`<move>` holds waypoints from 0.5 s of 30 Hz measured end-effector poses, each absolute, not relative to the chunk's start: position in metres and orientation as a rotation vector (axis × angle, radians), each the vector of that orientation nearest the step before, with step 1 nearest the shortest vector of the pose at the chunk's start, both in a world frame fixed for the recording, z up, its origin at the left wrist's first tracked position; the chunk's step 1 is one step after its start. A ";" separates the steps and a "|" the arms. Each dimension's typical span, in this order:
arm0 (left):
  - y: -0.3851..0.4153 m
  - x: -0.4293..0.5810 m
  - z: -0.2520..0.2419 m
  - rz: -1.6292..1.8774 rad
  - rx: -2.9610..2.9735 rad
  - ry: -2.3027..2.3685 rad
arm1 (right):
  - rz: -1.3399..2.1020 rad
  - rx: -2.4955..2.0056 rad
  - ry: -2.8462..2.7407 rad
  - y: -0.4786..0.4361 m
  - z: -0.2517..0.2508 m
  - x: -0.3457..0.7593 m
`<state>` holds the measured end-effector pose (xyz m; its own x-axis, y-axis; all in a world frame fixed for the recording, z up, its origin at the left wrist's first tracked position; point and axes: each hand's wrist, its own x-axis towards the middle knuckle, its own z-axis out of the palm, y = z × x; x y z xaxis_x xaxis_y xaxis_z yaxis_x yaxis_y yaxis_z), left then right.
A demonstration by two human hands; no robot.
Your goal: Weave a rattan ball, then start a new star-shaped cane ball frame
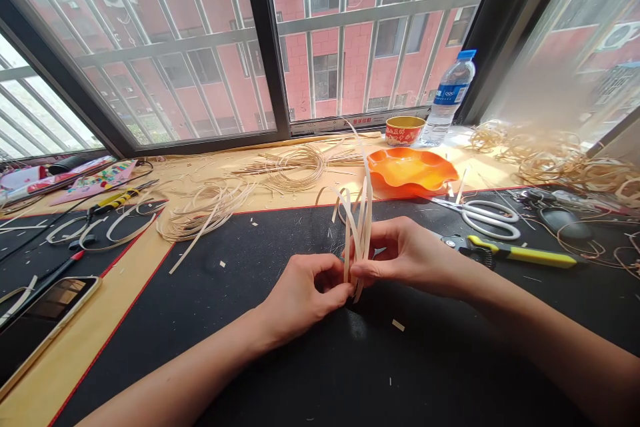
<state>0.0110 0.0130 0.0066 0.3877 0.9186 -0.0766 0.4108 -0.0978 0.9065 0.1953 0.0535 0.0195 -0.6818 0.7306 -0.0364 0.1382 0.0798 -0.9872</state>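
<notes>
Nearest, lower centre of frame: black mat, and on it, just below the hands, a small pale offcut.

Next out, centre of frame: left hand, thumb and forefinger drawn into a tight pinch low on a bunch of pale strips. Just right of it, right hand, thumb on the near side, fingers behind, narrowed on the same bunch. Short ends below the grip; above, tall and fanning — some bent over into loops, one long tail curving up toward the sill. Exact count hidden by the fingers.

Handling, by judgement: next to no weight. Thin, flat, springy (cane or split bamboo, perhaps — not certain). Likely to splay if gripped only high up, and to crack at a sharp kink. Probably apt to slide face against face under a loose pinch. Best taken low, near the gathered ends, flat faces between thumb and fingertip; tails better left free to flex.

Farther, right of frame: yellow-handled pliers, then white-handled scissors. Beyond, right of upper centre: orange dish, wavy-rimmed; left of centre, coiled strips. Farther again, upper right: red tin beside a water bottle. Last, across the top: barred window.
</notes>
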 end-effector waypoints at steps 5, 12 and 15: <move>0.015 0.011 0.006 0.722 1.634 1.142 | 1.649 -0.862 -1.889 0.055 0.020 0.195; 0.018 0.007 0.006 0.589 1.773 1.097 | 1.613 -0.868 -1.859 0.057 0.018 0.195; 0.017 0.007 0.006 0.564 1.825 1.091 | 1.654 -0.869 -1.832 0.056 0.017 0.195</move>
